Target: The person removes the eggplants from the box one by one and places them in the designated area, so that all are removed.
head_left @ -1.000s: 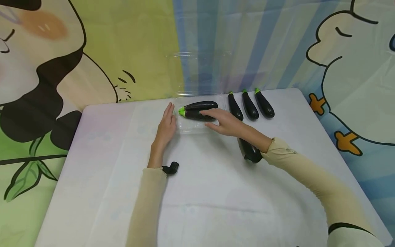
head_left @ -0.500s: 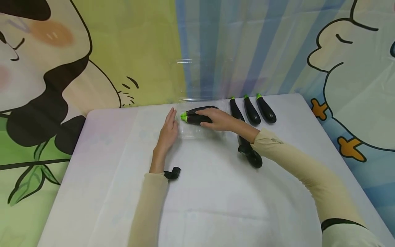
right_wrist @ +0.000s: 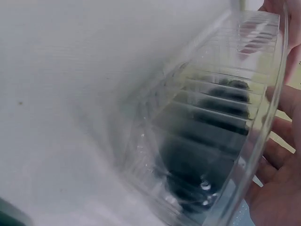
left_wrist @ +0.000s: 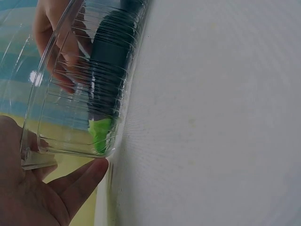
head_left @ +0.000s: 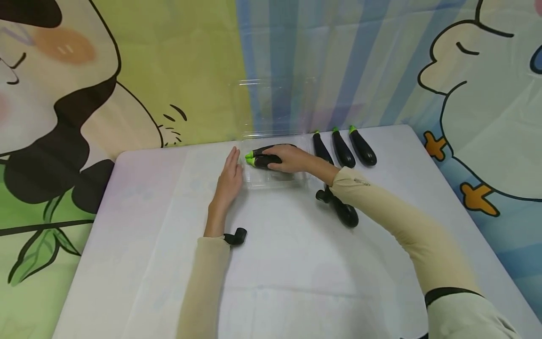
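A clear plastic clamshell box (head_left: 275,184) lies near the table's back edge, its lid (head_left: 249,82) raised behind it. Two dark eggplants with green stem ends lie side by side in it, a near eggplant (head_left: 263,162) and a far eggplant (head_left: 259,151). My right hand (head_left: 291,158) reaches over the box's right side, thumb and fingers around the near eggplant, covering the rounded ends of both. With fingers straight, my left hand (head_left: 230,179) rests along the box's left end. In the left wrist view a fingertip touches the box's corner, below the green stem end (left_wrist: 100,135).
Several more eggplants lie right of the box: a left one (head_left: 322,148), a middle one (head_left: 343,149) and a right one (head_left: 362,148) in a row. Another eggplant (head_left: 346,214) lies closer, partly under my right forearm. A printed cloth (head_left: 203,70) hangs behind the white table (head_left: 148,245).
My right hand has come down from above the eggplants and slid left along them, its thumb and fingers closing around the near one. My left hand has stayed at the box's end.
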A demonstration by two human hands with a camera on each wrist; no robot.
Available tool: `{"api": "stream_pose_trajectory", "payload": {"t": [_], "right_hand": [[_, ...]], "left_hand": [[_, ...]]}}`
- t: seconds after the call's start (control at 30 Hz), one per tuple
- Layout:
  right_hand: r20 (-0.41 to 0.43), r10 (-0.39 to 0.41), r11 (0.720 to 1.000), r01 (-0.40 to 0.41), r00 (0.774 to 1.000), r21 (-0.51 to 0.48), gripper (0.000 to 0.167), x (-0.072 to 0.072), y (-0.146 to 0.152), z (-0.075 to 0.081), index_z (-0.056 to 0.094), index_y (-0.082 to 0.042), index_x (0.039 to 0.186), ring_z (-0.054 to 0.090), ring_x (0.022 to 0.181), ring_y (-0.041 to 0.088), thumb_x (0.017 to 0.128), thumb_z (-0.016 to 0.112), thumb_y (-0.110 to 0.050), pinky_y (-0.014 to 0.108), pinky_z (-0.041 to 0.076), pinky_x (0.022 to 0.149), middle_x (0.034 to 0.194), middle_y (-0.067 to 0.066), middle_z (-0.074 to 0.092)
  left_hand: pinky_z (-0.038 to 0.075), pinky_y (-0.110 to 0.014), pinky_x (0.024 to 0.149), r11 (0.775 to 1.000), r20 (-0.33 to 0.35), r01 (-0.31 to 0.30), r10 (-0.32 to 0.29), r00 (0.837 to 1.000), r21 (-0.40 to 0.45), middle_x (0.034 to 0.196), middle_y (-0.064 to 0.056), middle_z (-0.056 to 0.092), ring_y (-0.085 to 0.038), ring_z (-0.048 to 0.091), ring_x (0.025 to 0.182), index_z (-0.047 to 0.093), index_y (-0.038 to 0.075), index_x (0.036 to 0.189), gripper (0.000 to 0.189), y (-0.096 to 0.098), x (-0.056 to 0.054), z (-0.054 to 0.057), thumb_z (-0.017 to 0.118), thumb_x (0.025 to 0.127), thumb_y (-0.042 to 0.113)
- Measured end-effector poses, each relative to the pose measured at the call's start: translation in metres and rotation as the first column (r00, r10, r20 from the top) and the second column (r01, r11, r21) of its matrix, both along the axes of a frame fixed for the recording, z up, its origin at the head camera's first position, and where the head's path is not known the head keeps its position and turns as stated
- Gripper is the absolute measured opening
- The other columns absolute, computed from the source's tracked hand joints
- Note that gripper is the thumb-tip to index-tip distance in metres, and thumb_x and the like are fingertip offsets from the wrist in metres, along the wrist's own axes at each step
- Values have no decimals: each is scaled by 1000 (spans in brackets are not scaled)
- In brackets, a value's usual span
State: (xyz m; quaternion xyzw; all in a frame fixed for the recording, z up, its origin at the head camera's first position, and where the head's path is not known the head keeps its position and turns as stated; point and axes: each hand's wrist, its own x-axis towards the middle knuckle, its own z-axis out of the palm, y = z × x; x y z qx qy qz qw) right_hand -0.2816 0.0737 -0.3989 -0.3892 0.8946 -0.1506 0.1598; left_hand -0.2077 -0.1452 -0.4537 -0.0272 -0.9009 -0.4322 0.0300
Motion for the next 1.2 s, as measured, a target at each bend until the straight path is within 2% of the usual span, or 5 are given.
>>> {"api": "stream_pose_trajectory", "payload": {"t": [0.23,0.47,0.57,0.8,1.2], "right_hand": [[18,-3,1000,2,1000,16,55,-6,-9,-1,43,-9,146,44,138,29,98,56,-31,45,37,114,150,13,45],[104,41,995,-50,994,86,58,-9,-16,-7,38,-11,150,38,142,29,98,56,-31,46,32,117,154,11,40],[103,54,993,-64,993,99,55,-10,-18,-10,39,-12,149,39,142,29,99,55,-28,45,32,117,153,11,41],[118,27,993,-40,993,107,52,-8,-17,-12,39,-15,149,39,142,29,100,52,-25,46,32,117,154,10,40],[43,40,999,-41,998,30,51,-7,-18,-21,45,-17,146,50,132,29,98,57,-26,45,41,110,148,11,49]], "left_hand": [[21,-49,122,1000,-10,1,-1,1000,22,164,2,16,-23,20,151,25,10,154,52,-1,1,1,30,103,18],[21,-50,122,1000,17,1,-1,1000,22,165,2,14,-24,19,151,23,11,155,53,0,1,1,29,103,19],[21,-49,122,1000,14,-5,5,1000,20,165,2,15,-23,19,151,23,12,155,53,0,2,1,29,103,20],[19,-50,122,999,23,1,-2,1000,32,165,5,14,-23,19,151,24,11,155,53,0,0,0,29,103,20],[21,-50,122,1000,24,10,-10,1000,20,165,4,13,-23,19,151,22,13,155,53,-1,-1,2,28,103,22]]}}
